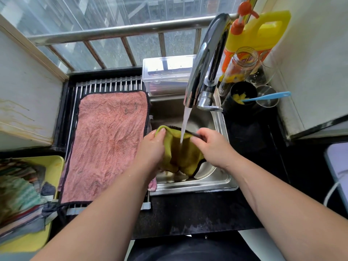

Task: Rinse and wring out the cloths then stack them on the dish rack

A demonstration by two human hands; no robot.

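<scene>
- Black stone countertop [188,210] borders the stainless steel sink [188,187] on its near and right sides, and a barred window stands behind the sink.
- Room over the sink is tight. The black-framed metal-bar dish rack [105,84] butts against its left rim, the curved chrome faucet [205,59] arches over its back edge, and a clear plastic lidded box [165,72] sits behind it.
- Behind the sink to the right crowd one yellow detergent jug with an orange pump [259,32], one clear glass jar [239,66] and one black cup [243,91].
- Two cloths are in plain view: one pink terry cloth [107,140] spread flat on the rack, left of the sink, and one yellow-green cloth with dark edging [180,153] over the sink basin.
- Further left of the sink, a yellow tray [54,164] holds a heap of mixed fabrics [18,194] I cannot count.
- My left hand [152,147] curls round the yellow-green cloth's upper left corner, and my right hand [212,146] pinches its upper right edge.
- That cloth hangs stretched between them, wet, with one stream of water [185,121] striking its top middle. Its lower end droops into the sink.
</scene>
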